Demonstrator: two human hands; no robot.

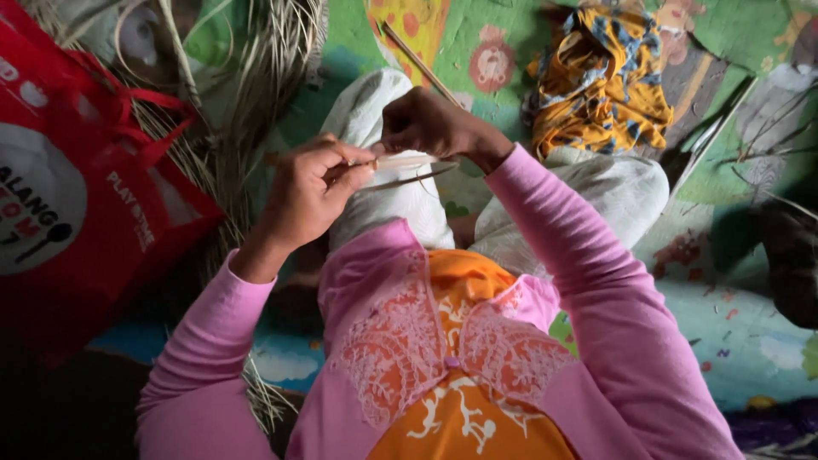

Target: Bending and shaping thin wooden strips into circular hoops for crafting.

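Note:
My left hand (pixel 308 189) pinches a thin pale strip of reed (pixel 407 161) held level in front of me. A dark thin blade or sliver (pixel 417 178) lies just under the strip, also between my fingers. My right hand (pixel 428 124) grips the same strip from above at its right part, fingers closed. A long thin stick (pixel 416 58) slants up and away from behind my right hand. Both hands hover over my knees in white trousers (pixel 400 200). I wear pink sleeves over an orange top.
A red cloth bag (pixel 68 196) lies at the left. Dried reeds and fibres (pixel 247 77) are heaped behind it. A yellow and blue patterned cloth (pixel 601 85) sits at the upper right on a colourful play mat (pixel 741 332).

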